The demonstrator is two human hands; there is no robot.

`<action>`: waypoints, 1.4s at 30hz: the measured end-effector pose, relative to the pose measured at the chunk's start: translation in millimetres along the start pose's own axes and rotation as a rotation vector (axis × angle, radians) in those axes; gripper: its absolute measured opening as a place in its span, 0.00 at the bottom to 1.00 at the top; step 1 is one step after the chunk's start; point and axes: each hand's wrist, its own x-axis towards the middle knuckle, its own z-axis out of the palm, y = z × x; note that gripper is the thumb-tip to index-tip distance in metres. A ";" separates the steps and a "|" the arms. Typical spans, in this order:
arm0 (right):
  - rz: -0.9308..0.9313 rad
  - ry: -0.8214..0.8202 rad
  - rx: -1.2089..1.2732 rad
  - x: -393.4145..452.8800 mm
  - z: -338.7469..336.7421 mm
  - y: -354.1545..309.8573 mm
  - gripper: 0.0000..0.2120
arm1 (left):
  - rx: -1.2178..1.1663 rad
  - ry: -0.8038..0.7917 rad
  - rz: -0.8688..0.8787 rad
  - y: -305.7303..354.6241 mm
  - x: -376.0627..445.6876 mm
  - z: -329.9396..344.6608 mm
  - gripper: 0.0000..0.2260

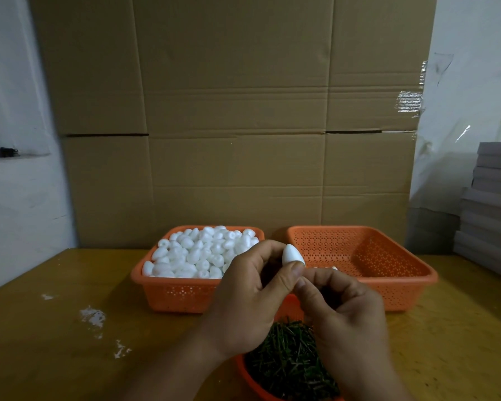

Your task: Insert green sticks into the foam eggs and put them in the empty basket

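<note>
Left hand (pixel 252 302) pinches one foam egg (pixel 292 255) between thumb and fingers, holding it up over the gap between the two back baskets. Right hand (pixel 344 316) sits just beside it, fingers curled in toward the egg's lower end; they look set to pinch a stick, but no stick shows there, so I cannot tell whether that hand holds one.

Behind everything stands a cardboard sheet (pixel 235 111) against the wall. Below it runs the wooden table (pixel 55 328), marked with white smudges on its left part. At the right edge sits a stack of grey boards (pixel 492 198).

On the table, the left basket (pixel 180 296) is heaped with eggs (pixel 197 253), still very many. The right basket (pixel 388 256) is the receiving one; most of its perforated floor shows bare. A small pale shape peeks over the right knuckles at its near side, possibly a finished egg, though it is too hidden to say. Nearest the person, a smaller orange tray (pixel 243 371) holds a thick pile of green sticks (pixel 287 363), partly covered by the right wrist.

As I judge it, the job is barely begun: one egg is in hand at the insertion step, and almost the whole heap remains to be stuck and moved across.
</note>
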 end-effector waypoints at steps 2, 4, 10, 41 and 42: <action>-0.008 -0.013 -0.002 0.0 0.3 -1.0 0.10 | 0.021 -0.007 0.004 1.7 -0.4 -0.1 0.06; -0.014 -0.030 -0.012 0.6 0.3 -1.7 0.09 | 0.029 -0.012 0.008 2.7 -0.4 -0.6 0.06; -0.027 -0.076 0.049 0.3 1.6 -6.7 0.05 | 0.032 -0.023 0.025 4.9 0.7 -2.4 0.05; 0.169 0.157 -0.336 48.6 -31.1 20.7 0.07 | -0.028 0.125 -0.231 -10.2 -1.2 0.0 0.11; 0.174 0.182 -0.392 57.0 -35.0 24.8 0.07 | -0.027 0.118 -0.228 -9.5 -0.5 0.1 0.09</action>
